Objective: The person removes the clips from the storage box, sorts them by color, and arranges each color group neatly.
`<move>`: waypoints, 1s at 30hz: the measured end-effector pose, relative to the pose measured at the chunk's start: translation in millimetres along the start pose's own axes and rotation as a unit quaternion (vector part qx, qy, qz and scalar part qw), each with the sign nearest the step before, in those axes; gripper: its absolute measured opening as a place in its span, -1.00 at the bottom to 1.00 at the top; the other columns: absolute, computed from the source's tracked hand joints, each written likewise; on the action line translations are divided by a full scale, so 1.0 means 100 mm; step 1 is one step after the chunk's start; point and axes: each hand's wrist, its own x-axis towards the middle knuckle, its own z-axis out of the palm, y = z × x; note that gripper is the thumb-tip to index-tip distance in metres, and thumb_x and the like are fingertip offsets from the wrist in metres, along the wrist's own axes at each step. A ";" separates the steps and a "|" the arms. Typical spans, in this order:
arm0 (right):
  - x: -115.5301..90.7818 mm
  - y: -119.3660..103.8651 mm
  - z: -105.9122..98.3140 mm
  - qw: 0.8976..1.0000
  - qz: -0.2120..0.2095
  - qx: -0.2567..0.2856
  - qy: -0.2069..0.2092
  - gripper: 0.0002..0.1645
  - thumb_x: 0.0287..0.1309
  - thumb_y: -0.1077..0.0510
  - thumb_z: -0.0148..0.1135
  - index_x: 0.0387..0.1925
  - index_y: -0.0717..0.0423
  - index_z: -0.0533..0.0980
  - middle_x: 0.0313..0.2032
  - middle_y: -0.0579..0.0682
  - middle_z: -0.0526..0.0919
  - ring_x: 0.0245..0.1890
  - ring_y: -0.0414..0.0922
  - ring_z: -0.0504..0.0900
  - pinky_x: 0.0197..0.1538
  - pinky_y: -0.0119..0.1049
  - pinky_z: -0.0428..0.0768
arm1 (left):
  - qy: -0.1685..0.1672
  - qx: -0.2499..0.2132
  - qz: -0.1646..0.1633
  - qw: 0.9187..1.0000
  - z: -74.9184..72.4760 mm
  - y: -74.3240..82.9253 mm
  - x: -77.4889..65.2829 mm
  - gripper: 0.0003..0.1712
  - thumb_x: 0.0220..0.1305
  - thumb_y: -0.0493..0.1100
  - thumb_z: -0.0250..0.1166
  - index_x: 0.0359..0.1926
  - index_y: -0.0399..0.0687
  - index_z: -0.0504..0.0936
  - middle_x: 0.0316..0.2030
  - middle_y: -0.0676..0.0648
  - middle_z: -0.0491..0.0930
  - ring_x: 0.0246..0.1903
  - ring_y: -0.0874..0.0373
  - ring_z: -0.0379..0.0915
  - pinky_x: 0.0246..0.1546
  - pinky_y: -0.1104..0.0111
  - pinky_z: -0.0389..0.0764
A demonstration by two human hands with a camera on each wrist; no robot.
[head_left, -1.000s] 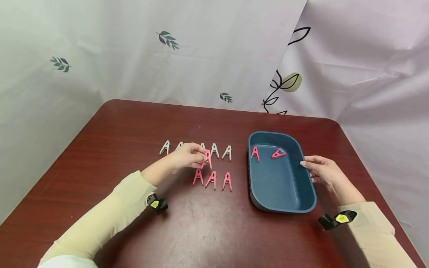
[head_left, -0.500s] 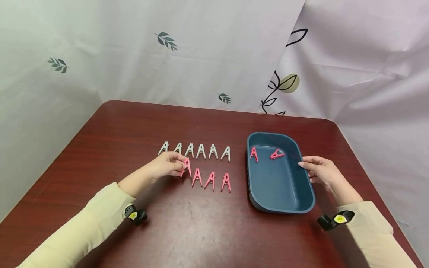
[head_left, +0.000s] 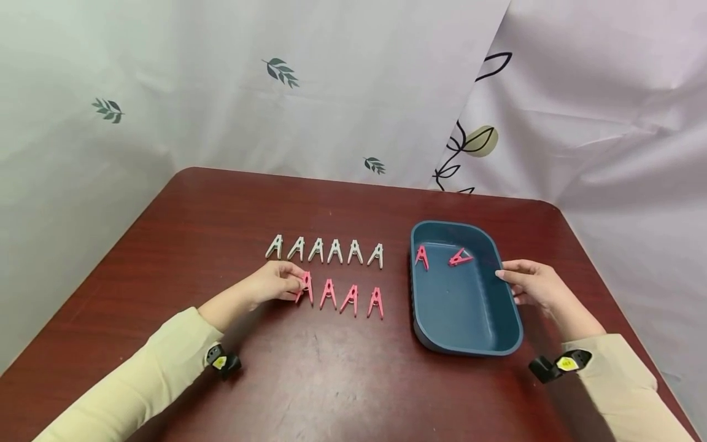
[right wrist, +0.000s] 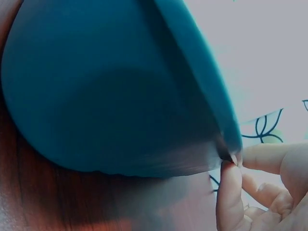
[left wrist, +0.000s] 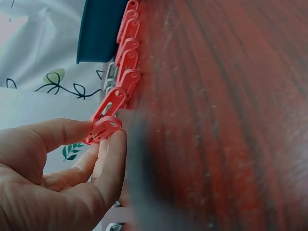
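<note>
My left hand [head_left: 274, 283] pinches a pink clothespin [head_left: 305, 287] between thumb and fingertips, at the left end of a row of pink clothespins [head_left: 349, 299]. In the left wrist view the held clothespin [left wrist: 105, 115] sits at the fingertips, with the others lined up beyond it. My right hand [head_left: 533, 283] pinches the right rim of a blue plastic tray [head_left: 466, 353], thumb on top and fingers outside, as the right wrist view also shows at the tray's edge [right wrist: 226, 115]. Inside the tray lie two pink clothespins [head_left: 459, 257] near its far end.
Behind the pink row lies a row of several whitish clothespins [head_left: 335, 251]. Everything stands on a dark red-brown wooden table [head_left: 331, 380]. A pale cloth with printed leaves [head_left: 309, 92] hangs at the table's far edge.
My left hand has carried the pink clothespin left from above the rows to the left end of the pink row. The right hand stays on the tray rim.
</note>
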 end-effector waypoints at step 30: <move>0.02 0.05 -0.04 0.998 -0.005 0.060 -0.022 -0.69 0.32 0.08 0.10 0.02 0.13 0.48 -0.54 -0.25 0.58 -0.56 -0.30 0.53 -0.44 -0.39 0.60 | 0.031 0.024 -0.021 0.999 0.07 -0.01 -0.04 -0.67 0.25 -0.43 0.09 0.01 -0.57 0.38 -0.27 -0.20 0.60 -0.37 0.24 0.52 -0.23 0.22 0.66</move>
